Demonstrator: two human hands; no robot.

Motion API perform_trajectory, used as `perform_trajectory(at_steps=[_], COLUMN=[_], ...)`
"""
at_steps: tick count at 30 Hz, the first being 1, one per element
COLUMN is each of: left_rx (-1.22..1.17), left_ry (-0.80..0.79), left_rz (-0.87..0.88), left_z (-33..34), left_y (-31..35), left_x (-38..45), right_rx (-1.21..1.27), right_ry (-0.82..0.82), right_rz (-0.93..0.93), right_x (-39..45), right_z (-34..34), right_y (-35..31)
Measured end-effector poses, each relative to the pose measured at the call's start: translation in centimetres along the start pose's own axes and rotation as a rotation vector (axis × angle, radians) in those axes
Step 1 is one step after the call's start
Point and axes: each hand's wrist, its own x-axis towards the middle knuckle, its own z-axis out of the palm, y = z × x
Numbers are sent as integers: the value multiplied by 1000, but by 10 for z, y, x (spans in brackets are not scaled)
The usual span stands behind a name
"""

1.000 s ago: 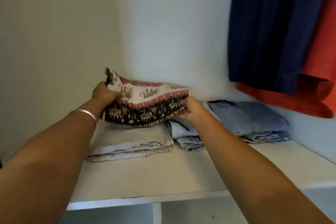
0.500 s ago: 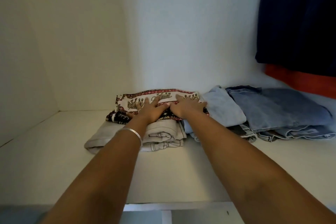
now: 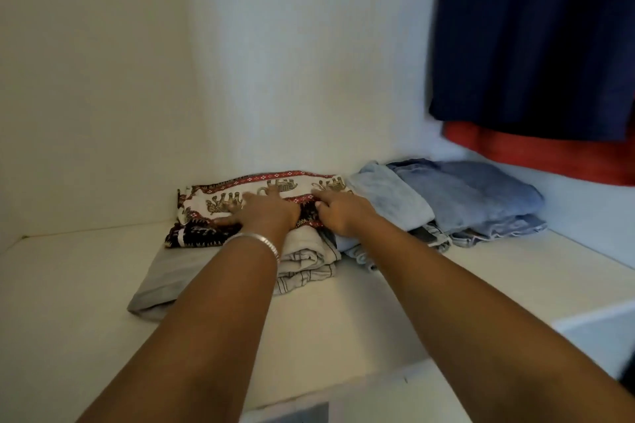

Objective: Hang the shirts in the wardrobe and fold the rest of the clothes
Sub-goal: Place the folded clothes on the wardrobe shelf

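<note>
At frame centre, the left hand (image 3: 264, 209) presses flat, fingers spread, on a folded elephant-print cloth (image 3: 240, 203) atop folded grey trousers (image 3: 302, 257); the right hand (image 3: 338, 213) rests beside, fingers bent on the cloth.

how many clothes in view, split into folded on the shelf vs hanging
Folded on the shelf: 4 (elephant-print cloth, grey trousers, light blue denim, darker blue jeans)
Hanging: 2 (navy shirt, red shirt)
Total: 6
</note>
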Motion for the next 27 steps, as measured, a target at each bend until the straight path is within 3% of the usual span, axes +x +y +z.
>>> perform_trajectory(at_steps=[2, 5, 8, 14, 21, 27], left_rx=[221, 471, 479, 221, -118, -240], left_ry=[34, 186, 272, 406, 233, 29], left_rz=[11, 189, 492, 1068, 1522, 1881], left_z=[-7, -8, -2, 16, 52, 91], left_y=[17, 39, 56, 79, 71, 4], left_x=[-19, -47, -98, -228, -423, -602], right_rx=[-21, -78, -156, -266, -305, -323], right_ry=[34, 123, 337, 455, 575, 627], right_rz=[56, 102, 254, 732, 1161, 1555], right_x=[-25, -72, -139, -301, -517, -717], right_z=[-6, -23, -43, -75, -78, -35], right_y=[0, 1, 8, 19, -13, -91])
